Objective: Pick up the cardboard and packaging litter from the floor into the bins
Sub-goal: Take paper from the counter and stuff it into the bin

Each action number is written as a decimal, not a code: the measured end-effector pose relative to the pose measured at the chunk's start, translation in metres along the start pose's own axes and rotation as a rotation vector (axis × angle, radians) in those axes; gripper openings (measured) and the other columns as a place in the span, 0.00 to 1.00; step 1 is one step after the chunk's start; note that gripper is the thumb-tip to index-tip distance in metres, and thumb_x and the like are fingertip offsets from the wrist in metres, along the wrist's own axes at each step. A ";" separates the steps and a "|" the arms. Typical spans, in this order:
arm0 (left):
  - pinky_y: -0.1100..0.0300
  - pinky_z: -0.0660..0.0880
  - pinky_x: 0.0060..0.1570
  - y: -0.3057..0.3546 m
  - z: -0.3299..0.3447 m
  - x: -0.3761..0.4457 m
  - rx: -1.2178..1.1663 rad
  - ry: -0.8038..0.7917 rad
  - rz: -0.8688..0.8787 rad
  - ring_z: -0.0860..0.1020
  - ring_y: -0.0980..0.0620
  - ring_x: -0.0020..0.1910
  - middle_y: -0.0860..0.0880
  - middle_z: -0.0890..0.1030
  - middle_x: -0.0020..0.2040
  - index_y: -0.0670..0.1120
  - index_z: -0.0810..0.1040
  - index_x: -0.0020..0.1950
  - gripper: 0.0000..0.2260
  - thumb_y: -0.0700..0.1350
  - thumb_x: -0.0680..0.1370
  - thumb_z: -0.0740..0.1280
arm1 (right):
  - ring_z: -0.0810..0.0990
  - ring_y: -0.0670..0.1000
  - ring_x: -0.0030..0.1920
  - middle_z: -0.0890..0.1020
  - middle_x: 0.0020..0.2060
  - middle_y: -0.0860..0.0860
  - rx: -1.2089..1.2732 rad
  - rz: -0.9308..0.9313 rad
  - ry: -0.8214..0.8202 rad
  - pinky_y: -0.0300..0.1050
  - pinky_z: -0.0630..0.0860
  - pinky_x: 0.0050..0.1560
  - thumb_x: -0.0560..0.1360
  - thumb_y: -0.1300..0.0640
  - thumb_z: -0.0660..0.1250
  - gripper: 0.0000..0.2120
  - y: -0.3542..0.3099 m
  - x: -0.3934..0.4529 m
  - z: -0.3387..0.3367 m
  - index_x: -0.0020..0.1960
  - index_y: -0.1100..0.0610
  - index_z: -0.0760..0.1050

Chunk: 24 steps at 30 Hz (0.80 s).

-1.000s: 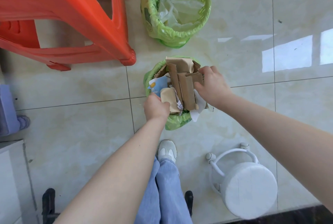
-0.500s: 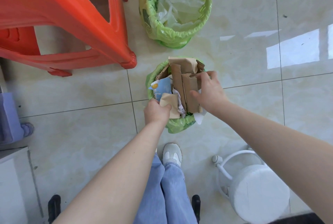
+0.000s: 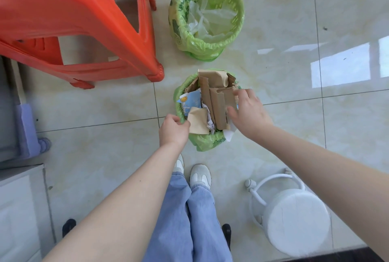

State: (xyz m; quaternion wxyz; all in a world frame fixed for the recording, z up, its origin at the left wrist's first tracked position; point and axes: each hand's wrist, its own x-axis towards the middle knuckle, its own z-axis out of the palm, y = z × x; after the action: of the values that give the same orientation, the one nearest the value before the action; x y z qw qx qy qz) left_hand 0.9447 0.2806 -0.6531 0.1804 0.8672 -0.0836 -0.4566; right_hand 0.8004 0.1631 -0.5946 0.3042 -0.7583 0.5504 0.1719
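The near green-lined bin (image 3: 207, 142) is stuffed with brown cardboard strips (image 3: 216, 105), a blue printed package (image 3: 192, 101) and crumpled paper. My left hand (image 3: 173, 130) is at the bin's near-left rim, its fingers closed on a tan cardboard piece (image 3: 197, 121) that lies in the bin. My right hand (image 3: 246, 112) hovers over the right side of the cardboard with its fingers spread, holding nothing. Behind it, the far green-lined bin (image 3: 237, 30) holds clear white plastic film (image 3: 206, 21).
An orange plastic stool (image 3: 73, 19) stands at the upper left, one foot close to the near bin. A white round stool (image 3: 294, 219) is at the lower right. My white shoes (image 3: 200, 175) are just below the bin. A white cabinet (image 3: 19, 209) edges the left.
My right hand has let go of the cardboard strips and opened its fingers. My left hand has slid back to the bin's rim, still on the tan piece. The view has pulled back slightly.
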 end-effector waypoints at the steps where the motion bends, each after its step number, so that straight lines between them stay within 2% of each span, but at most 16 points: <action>1: 0.60 0.69 0.47 0.003 -0.007 -0.009 -0.010 -0.004 0.018 0.76 0.48 0.50 0.48 0.79 0.49 0.44 0.75 0.57 0.14 0.46 0.73 0.67 | 0.70 0.61 0.60 0.70 0.61 0.58 0.002 -0.011 -0.011 0.52 0.68 0.60 0.78 0.55 0.59 0.19 -0.003 -0.007 -0.006 0.67 0.61 0.64; 6: 0.61 0.67 0.45 0.016 -0.056 -0.069 -0.047 -0.047 0.147 0.75 0.51 0.46 0.54 0.77 0.40 0.44 0.73 0.60 0.13 0.43 0.75 0.66 | 0.71 0.60 0.59 0.72 0.61 0.58 0.023 -0.099 -0.046 0.54 0.69 0.60 0.78 0.56 0.57 0.18 -0.032 -0.052 -0.043 0.65 0.61 0.66; 12: 0.63 0.68 0.44 0.010 -0.143 -0.164 -0.149 0.044 0.199 0.77 0.53 0.43 0.59 0.77 0.38 0.47 0.75 0.57 0.11 0.42 0.75 0.65 | 0.73 0.57 0.60 0.73 0.60 0.55 0.051 -0.260 -0.084 0.47 0.68 0.58 0.78 0.55 0.60 0.18 -0.098 -0.133 -0.088 0.66 0.57 0.67; 16: 0.68 0.70 0.41 0.000 -0.211 -0.228 -0.266 0.161 0.220 0.78 0.53 0.43 0.59 0.78 0.39 0.50 0.76 0.52 0.07 0.42 0.75 0.65 | 0.75 0.53 0.59 0.76 0.58 0.52 0.122 -0.383 -0.080 0.44 0.69 0.60 0.77 0.55 0.61 0.18 -0.164 -0.192 -0.113 0.66 0.56 0.69; 18: 0.66 0.72 0.45 -0.008 -0.246 -0.258 -0.317 0.229 0.229 0.78 0.54 0.44 0.58 0.79 0.41 0.50 0.76 0.51 0.06 0.42 0.76 0.66 | 0.76 0.52 0.58 0.77 0.56 0.50 0.137 -0.459 -0.078 0.46 0.70 0.61 0.76 0.54 0.62 0.18 -0.201 -0.222 -0.122 0.65 0.55 0.69; 19: 0.66 0.72 0.46 -0.014 -0.263 -0.272 -0.343 0.262 0.229 0.78 0.55 0.44 0.57 0.79 0.42 0.50 0.76 0.51 0.06 0.43 0.76 0.66 | 0.76 0.50 0.57 0.78 0.55 0.49 0.139 -0.504 -0.079 0.45 0.70 0.59 0.76 0.54 0.62 0.18 -0.220 -0.237 -0.125 0.65 0.55 0.69; 22: 0.77 0.70 0.39 -0.037 -0.313 -0.312 -0.430 0.363 0.216 0.78 0.64 0.44 0.57 0.80 0.43 0.51 0.76 0.51 0.05 0.43 0.76 0.67 | 0.75 0.45 0.55 0.76 0.51 0.45 0.147 -0.653 -0.101 0.33 0.63 0.51 0.76 0.54 0.63 0.17 -0.278 -0.283 -0.132 0.64 0.54 0.70; 24: 0.78 0.70 0.38 -0.055 -0.348 -0.338 -0.474 0.436 0.202 0.77 0.67 0.43 0.57 0.81 0.42 0.54 0.75 0.49 0.06 0.43 0.76 0.67 | 0.75 0.46 0.56 0.75 0.51 0.45 0.148 -0.750 -0.133 0.31 0.62 0.51 0.76 0.55 0.63 0.16 -0.318 -0.312 -0.135 0.64 0.55 0.70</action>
State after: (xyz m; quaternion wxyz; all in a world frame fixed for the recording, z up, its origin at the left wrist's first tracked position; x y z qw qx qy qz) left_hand 1.0373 0.5187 -0.2367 0.4351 0.8657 -0.0198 -0.2469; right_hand 0.9843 0.3694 -0.2204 0.4348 -0.8702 0.2247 0.0573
